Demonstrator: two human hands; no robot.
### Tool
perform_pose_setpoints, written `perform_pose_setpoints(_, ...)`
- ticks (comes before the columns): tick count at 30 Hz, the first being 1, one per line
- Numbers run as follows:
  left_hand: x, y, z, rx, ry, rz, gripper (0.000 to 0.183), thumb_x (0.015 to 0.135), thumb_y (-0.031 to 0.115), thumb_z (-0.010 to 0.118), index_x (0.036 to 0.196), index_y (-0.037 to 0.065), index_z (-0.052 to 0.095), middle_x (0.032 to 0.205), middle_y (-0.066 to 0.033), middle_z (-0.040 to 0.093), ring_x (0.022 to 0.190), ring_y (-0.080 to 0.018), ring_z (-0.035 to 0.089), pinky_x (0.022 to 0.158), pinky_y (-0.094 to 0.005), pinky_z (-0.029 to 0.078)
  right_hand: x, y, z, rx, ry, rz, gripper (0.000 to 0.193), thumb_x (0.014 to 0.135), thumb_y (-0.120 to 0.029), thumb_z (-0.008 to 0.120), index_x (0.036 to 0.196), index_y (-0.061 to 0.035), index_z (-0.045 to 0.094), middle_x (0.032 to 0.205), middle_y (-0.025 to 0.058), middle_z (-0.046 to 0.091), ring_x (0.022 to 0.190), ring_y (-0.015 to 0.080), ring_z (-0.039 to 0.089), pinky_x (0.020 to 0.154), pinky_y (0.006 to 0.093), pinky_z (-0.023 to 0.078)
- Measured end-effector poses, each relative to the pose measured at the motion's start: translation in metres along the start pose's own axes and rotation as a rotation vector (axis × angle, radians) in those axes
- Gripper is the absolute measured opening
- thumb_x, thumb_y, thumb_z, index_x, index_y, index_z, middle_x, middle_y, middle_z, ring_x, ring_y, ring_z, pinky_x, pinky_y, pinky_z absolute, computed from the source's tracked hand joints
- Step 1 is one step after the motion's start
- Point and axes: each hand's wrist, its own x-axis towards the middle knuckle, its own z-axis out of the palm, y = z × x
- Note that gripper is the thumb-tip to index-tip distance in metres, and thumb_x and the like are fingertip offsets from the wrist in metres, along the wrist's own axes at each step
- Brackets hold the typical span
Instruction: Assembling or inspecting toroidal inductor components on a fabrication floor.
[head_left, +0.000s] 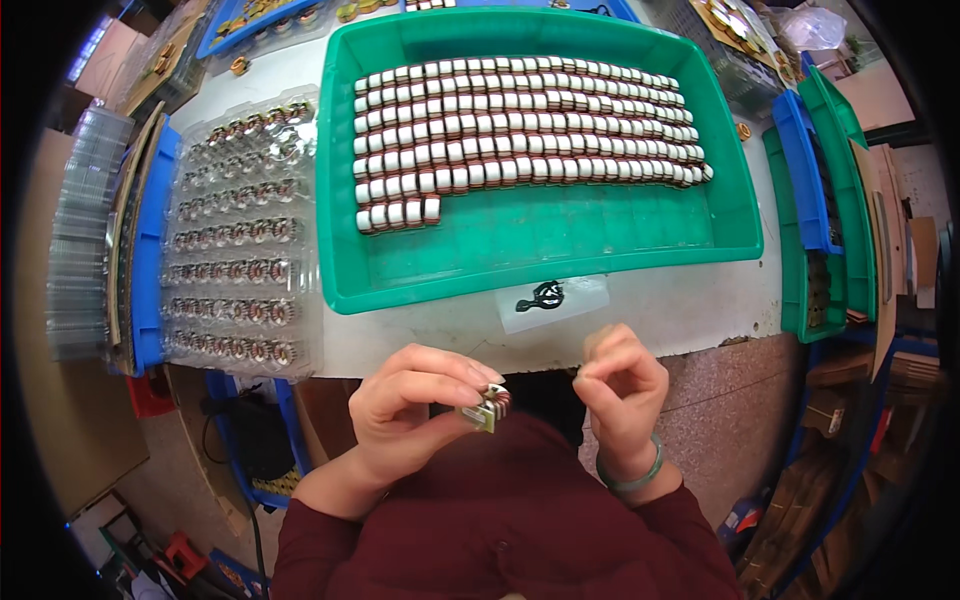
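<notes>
nearest, a person's left hand (415, 400) and right hand (622, 395) are held apart before a dark red top, just off the near edge of the surface (690, 305); the left hand, left of that edge's middle, has a small wound coil (496, 403) pinched between thumb and fingertips; the right hand has thumb and forefinger brought together, and whether anything thin lies between them cannot be told; a pale green bangle (632, 470) rings that wrist.

the coil shows reddish windings and a pale yellow-green base; it looks light and stiff at the core, while its wire would likely bend or scratch under a hard squeeze; the base's edges seem the safest hold, and its smallness calls for fingertips, not a palm.

farther, at the surface's near edge, lies a white sheet (588, 298) bearing a black tangle (545, 296); along the left edge sits a clear tray (308, 320) of coils in rows; beyond, a green bin (450, 288) reaches toward the far edge, holding rows of white-and-reddish coils (530, 122).
</notes>
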Motion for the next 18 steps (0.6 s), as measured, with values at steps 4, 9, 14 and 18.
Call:
perform_pose_setpoints(4,0.002,0.006,0.000,0.072,-0.020,0.114,0.022,0.069,-0.008,0.068,0.087,0.002,0.062,0.096,-0.0106,0.058,0.086,-0.0255,0.061,0.078,-0.0332,0.053,0.004,-0.011,0.011,0.027,-0.172,-0.163,0.018,0.065,0.006,0.067,0.077,-0.0056,0.061,0.074,0.0012,0.050,0.063,0.0122,0.043,0.060,0.0232,0.037)
perform_pose_setpoints(9,0.002,0.013,-0.001,0.116,-0.028,0.192,0.018,0.069,-0.006,0.068,0.083,0.003,0.063,0.096,-0.0100,0.058,0.087,-0.0250,0.061,0.077,-0.0329,0.054,0.010,-0.020,0.019,-0.096,-0.305,-0.338,0.021,0.062,0.004,0.070,0.079,-0.0073,0.063,0.073,0.0001,0.050,0.062,0.0123,0.042,0.062,0.0243,0.037)
perform_pose_setpoints(14,0.001,0.016,-0.002,0.153,-0.012,0.208,0.016,0.069,-0.005,0.069,0.081,0.003,0.063,0.095,-0.0096,0.058,0.087,-0.0244,0.060,0.076,-0.0321,0.054,0.010,-0.022,0.023,-0.153,-0.324,-0.370,0.022,0.061,0.003,0.071,0.079,-0.0089,0.063,0.072,-0.0013,0.049,0.062,0.0119,0.042,0.064,0.0249,0.037)
perform_pose_setpoints(18,0.001,0.018,-0.003,0.190,-0.018,0.229,0.017,0.068,-0.005,0.069,0.082,0.003,0.063,0.095,-0.0093,0.058,0.088,-0.0245,0.060,0.076,-0.0316,0.054,0.009,-0.022,0.024,-0.182,-0.326,-0.381,0.022,0.061,0.002,0.071,0.079,-0.0098,0.064,0.072,-0.0024,0.049,0.061,0.0111,0.042,0.065,0.0247,0.037)
